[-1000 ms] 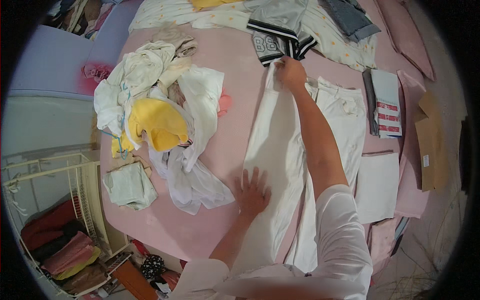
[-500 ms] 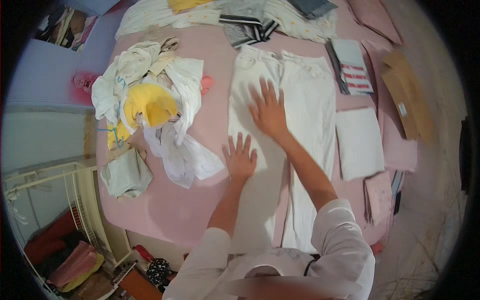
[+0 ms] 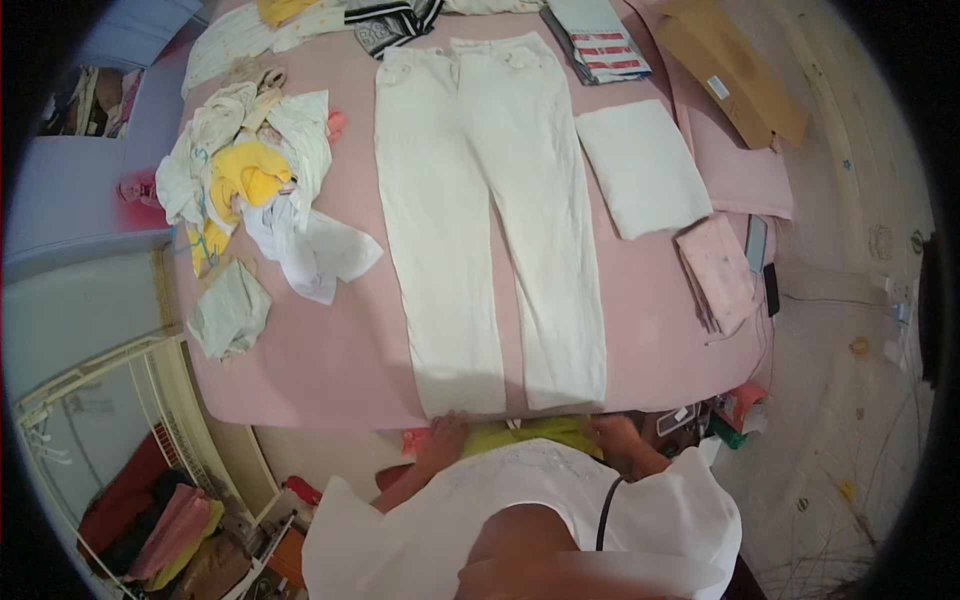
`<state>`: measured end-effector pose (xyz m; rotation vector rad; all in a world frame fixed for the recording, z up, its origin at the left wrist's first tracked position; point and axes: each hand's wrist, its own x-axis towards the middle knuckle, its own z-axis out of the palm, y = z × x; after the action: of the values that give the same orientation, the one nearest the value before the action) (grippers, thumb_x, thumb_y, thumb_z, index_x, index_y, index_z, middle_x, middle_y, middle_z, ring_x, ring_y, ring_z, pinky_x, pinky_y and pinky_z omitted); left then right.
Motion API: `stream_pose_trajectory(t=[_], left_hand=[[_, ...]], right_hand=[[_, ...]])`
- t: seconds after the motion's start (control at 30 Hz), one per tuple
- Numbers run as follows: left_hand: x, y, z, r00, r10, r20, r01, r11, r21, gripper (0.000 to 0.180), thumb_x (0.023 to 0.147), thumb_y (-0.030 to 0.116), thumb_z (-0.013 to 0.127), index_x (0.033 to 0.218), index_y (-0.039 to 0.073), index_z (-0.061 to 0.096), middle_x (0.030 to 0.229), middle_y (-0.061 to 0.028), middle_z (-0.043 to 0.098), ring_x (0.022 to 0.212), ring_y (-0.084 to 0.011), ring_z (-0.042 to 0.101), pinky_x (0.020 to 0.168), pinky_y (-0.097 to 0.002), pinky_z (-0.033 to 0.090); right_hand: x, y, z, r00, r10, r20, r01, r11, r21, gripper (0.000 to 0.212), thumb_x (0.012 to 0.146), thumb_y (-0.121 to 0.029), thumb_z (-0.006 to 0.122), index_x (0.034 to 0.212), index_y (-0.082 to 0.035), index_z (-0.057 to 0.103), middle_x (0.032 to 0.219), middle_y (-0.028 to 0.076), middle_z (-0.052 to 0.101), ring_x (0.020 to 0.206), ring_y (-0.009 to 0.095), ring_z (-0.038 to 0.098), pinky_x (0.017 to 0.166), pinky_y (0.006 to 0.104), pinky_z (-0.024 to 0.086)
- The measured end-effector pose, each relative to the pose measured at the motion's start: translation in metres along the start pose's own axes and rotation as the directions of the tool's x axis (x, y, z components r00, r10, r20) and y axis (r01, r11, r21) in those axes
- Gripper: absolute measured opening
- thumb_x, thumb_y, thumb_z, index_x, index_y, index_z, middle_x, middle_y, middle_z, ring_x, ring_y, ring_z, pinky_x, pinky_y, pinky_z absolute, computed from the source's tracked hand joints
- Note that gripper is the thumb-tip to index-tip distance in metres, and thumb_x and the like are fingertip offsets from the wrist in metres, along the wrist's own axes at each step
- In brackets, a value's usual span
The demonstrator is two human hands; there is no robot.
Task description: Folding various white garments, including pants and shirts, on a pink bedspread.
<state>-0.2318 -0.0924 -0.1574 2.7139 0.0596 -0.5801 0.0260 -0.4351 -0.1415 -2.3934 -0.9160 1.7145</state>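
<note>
A pair of white trousers (image 3: 440, 230) lies flat on the pink bed sheet (image 3: 320, 370), waistband at the far end, the two legs slightly apart and running toward me. My left hand (image 3: 443, 438) is at the near bed edge, just by the hem of the left leg. Beyond the hem of the right leg is my right hand (image 3: 618, 438), low by the bed edge. The fingers of both hands are partly hidden and smeared, so any hold on the hems cannot be made out.
Left of the trousers lies a heap of white and yellow clothes (image 3: 250, 175), with a pale crumpled cloth (image 3: 230, 308) nearer. To the right are a folded white garment (image 3: 645, 165), a folded pink cloth (image 3: 720, 275), a folded striped garment (image 3: 605, 50), a brown cardboard piece (image 3: 735, 75) and a phone (image 3: 757, 243).
Both hands have left the top of the trousers and come back to the hem end at the bed's near edge. The view has shifted, showing the whole trousers.
</note>
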Motion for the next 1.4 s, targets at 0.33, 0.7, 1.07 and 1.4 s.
stream_pose_trajectory(t=[0.33, 0.7, 1.07, 1.4], left_hand=[[0.154, 0.123, -0.061, 0.979, -0.052, -0.198, -0.021, 0.936, -0.351, 0.073, 0.082, 0.037, 0.069, 0.141, 0.002, 0.041, 0.140, -0.0176, 0.049, 0.127, -0.0344, 0.049, 0.101, -0.0488, 0.043], [0.168, 0.192, -0.105, 0.870, -0.475, -0.129, 0.166, 0.530, -0.832, 0.058, 0.085, 0.001, 0.056, 0.140, -0.001, 0.039, 0.116, -0.0290, 0.058, 0.108, -0.0393, 0.060, 0.089, -0.0459, 0.049], [0.081, 0.059, -0.146, 0.736, -0.675, 0.056, -0.352, -0.452, -0.820, 0.040, 0.081, 0.001, 0.056, 0.121, -0.006, 0.058, 0.111, -0.0114, 0.065, 0.097, -0.0194, 0.064, 0.087, -0.0309, 0.050], [0.064, -0.024, -0.030, 0.647, -0.641, 0.412, -0.311, -0.716, -0.625, 0.038, 0.088, 0.000, 0.055, 0.126, -0.003, 0.052, 0.117, -0.0164, 0.060, 0.111, -0.0274, 0.060, 0.095, -0.0405, 0.051]], right_hand=[[0.082, -0.022, -0.075, 0.828, 0.286, -0.483, 0.151, 0.714, 0.683, 0.030, 0.084, -0.025, 0.070, 0.091, 0.003, 0.063, 0.074, 0.007, 0.060, 0.069, 0.016, 0.057, 0.065, 0.0312, 0.048], [0.016, -0.086, -0.115, 0.889, 0.082, -0.450, 0.383, 0.406, 0.830, 0.023, 0.097, -0.026, 0.057, 0.091, -0.004, 0.062, 0.079, 0.004, 0.064, 0.073, 0.013, 0.061, 0.067, 0.0266, 0.048], [0.035, -0.100, -0.131, 0.888, 0.201, -0.413, 0.317, 0.383, 0.868, 0.028, 0.100, -0.030, 0.052, 0.104, -0.004, 0.061, 0.088, 0.006, 0.068, 0.082, 0.015, 0.065, 0.073, 0.0289, 0.050], [0.143, -0.085, -0.221, 0.840, 0.241, -0.485, 0.299, 0.540, 0.787, 0.033, 0.099, -0.035, 0.053, 0.108, -0.004, 0.062, 0.089, 0.005, 0.067, 0.082, 0.013, 0.064, 0.071, 0.0280, 0.050]])
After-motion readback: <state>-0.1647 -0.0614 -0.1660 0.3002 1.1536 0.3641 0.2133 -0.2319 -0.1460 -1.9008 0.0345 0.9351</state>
